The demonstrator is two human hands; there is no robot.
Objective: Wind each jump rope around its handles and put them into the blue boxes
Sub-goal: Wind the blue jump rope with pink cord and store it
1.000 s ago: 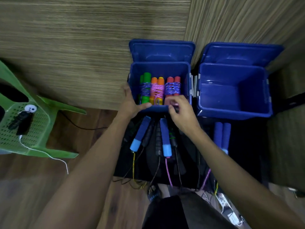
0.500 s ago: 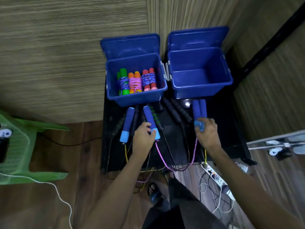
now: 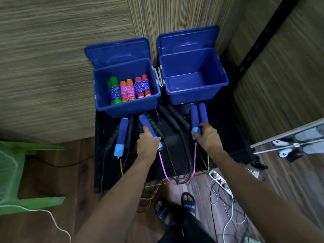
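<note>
- Black desk (image 3: 219, 137) carries two blue boxes at its 12 o'clock edge, lids tipped back against a striped wall panel; loose jump ropes lie across its near half.
- At 9 o'clock of the desk stands a green plastic chair (image 3: 10, 172) on the wooden floor; at 5 o'clock a white power strip (image 3: 221, 183) lies among tangled cables, and two sandalled feet show at 6 o'clock.
- Between the hands lie two dark handles (image 3: 175, 118), angled, with black cords trailing toward 6 o'clock; they lie in the way between the two blue handles held.
- The left hand (image 3: 147, 146) reaches forward, fingers curled round a blue foam handle (image 3: 149, 128) whose pink cord (image 3: 164, 167) loops off the desk's near edge.
- The right hand (image 3: 208, 135) pinches the light-blue end of one handle in a blue pair (image 3: 199, 116) lying just below the right box.
- At 9 o'clock of the left hand another blue handle (image 3: 121, 135) lies untouched beside black ones.
- The left box (image 3: 126, 109) holds three wound bundles side by side: green (image 3: 114, 92), orange (image 3: 127, 90) and red (image 3: 142, 86).
- The right box (image 3: 196, 97) shows only its bare floor.
</note>
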